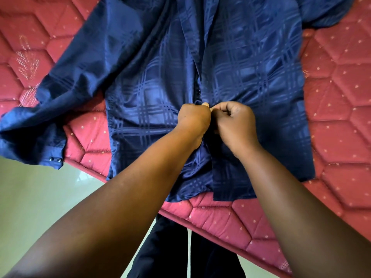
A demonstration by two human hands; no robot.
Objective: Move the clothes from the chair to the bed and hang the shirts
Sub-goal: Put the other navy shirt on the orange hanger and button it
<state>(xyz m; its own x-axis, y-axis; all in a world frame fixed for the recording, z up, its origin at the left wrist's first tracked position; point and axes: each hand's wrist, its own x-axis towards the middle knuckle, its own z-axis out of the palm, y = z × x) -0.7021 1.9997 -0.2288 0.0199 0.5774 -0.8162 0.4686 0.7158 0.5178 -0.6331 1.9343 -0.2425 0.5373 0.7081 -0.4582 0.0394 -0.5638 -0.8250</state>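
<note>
Shirt point(241, 77): lies spread front-up on the mattress point(341, 137), hem toward the near edge, one sleeve point(34, 133) trailing left over that edge. Left hand point(193, 119) and right hand point(234, 122): side by side on the shirt's centre placket. Floor point(40, 197): below the mattress edge, lower left.

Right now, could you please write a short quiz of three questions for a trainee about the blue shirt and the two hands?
1. True or false: the blue shirt hangs on a hanger.
2. Where do the left hand and the right hand meet? A) at a cuff, B) at the front opening of the shirt, C) at the collar.
3. Fill in: the shirt lies spread on a red quilted ____.

Key
1. False; it lies flat, and no hanger is in view.
2. B; both hands pinch the fabric there, just below a dark button.
3. Mattress.
</note>
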